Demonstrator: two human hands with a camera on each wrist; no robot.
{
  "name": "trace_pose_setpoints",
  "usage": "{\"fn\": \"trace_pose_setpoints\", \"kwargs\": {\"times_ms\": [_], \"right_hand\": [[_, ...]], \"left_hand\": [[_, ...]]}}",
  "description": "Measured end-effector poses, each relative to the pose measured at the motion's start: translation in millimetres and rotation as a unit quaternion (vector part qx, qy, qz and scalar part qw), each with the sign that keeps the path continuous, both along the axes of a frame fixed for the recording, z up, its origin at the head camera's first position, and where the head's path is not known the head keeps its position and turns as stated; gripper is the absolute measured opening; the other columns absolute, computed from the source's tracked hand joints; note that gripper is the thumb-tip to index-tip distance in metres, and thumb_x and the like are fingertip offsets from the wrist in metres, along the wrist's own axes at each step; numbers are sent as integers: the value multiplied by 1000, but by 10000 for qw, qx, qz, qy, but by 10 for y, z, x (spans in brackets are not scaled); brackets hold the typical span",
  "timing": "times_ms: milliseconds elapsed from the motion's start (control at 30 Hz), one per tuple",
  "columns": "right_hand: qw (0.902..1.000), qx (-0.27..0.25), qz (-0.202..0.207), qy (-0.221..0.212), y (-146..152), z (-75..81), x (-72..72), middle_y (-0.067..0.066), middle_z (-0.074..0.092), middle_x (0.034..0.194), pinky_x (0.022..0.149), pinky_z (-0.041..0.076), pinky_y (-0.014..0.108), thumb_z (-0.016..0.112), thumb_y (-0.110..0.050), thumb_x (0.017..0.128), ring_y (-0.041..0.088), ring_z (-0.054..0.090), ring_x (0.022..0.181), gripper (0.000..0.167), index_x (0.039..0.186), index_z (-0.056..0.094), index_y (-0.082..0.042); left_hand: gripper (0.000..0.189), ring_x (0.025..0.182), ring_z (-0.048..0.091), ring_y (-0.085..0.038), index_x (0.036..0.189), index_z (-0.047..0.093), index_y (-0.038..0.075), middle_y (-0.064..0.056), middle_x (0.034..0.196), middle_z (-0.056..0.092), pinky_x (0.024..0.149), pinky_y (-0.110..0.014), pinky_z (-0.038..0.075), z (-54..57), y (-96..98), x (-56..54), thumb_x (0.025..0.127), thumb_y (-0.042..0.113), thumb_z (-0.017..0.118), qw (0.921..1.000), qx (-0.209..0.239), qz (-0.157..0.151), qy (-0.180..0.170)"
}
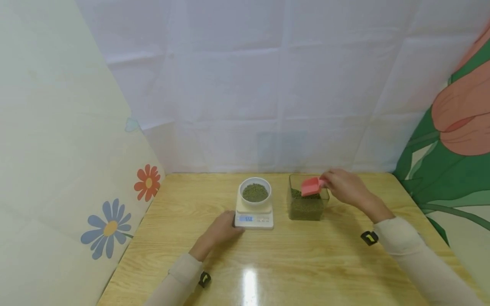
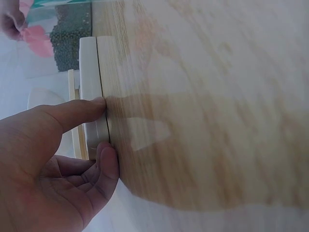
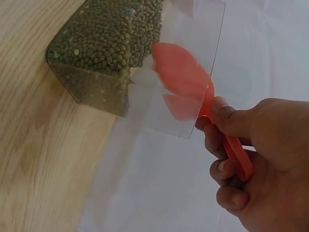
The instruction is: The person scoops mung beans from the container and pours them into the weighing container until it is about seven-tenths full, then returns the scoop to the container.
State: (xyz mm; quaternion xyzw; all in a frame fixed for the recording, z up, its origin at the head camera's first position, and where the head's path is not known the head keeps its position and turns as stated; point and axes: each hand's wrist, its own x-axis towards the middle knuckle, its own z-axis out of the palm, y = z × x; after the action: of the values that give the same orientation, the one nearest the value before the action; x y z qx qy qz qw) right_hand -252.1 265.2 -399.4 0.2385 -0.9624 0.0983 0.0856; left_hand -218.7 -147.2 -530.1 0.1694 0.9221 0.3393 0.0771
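My right hand (image 1: 346, 187) grips the handle of a red plastic scoop (image 3: 178, 72). The scoop's blade sits inside the upper part of a clear square container (image 3: 149, 113), above the green mung beans (image 3: 104, 36) in it; no beans show on the blade. To the left of the container stands a white digital kitchen scale (image 1: 265, 224) with a lit display. A white bowl (image 1: 255, 204) rests on its platform, with more mung beans (image 1: 254, 192) inside. My left hand (image 2: 63, 145) holds the scale's front left corner, thumb along the front edge and fingers curled at the side.
Everything stands on a wood-grain table (image 1: 298, 263), near its back edge. Behind it hangs a creased white cloth (image 1: 229, 85). Flower-printed panels flank the table, one at the left (image 1: 57, 127) and one at the right (image 1: 467, 170).
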Motion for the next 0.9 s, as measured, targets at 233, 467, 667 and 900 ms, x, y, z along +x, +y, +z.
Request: {"fn": "trace_pose_setpoints", "kwargs": {"times_ms": [233,467,667,900], "right_hand": [[9999,-32,-11,-161,-28,-32,-9,22,75,110,85,61,57,72,-16,101,41,72,100,25,115,74,4],[9999,5,-57,-131,-59,-42,-17,21,75,109,85,62,56,73,-16,100,40,72,99,25,115,73,4],[10000,36,-17,-84,-98,-50,-29,20,75,108,86,62,56,73,-15,99,40,72,99,24,114,74,4],[9999,91,41,-60,-162,-60,-67,13,73,96,77,62,51,77,-14,96,33,71,88,20,108,77,2]], "left_hand": [[41,93,67,-16,128,69,7,-8,110,74,91,-43,61,-11,2,-5,92,23,82,10000,-56,25,19],[41,93,67,-17,127,70,6,-9,110,73,90,-43,61,-5,5,1,92,23,82,10000,-66,35,31],[42,94,66,-18,127,69,6,-9,110,73,91,-44,61,-10,3,0,92,23,82,10000,-35,58,-17],[41,93,67,-17,127,69,6,-9,110,73,90,-43,62,-30,0,-12,92,23,82,10000,-72,35,12]]}}
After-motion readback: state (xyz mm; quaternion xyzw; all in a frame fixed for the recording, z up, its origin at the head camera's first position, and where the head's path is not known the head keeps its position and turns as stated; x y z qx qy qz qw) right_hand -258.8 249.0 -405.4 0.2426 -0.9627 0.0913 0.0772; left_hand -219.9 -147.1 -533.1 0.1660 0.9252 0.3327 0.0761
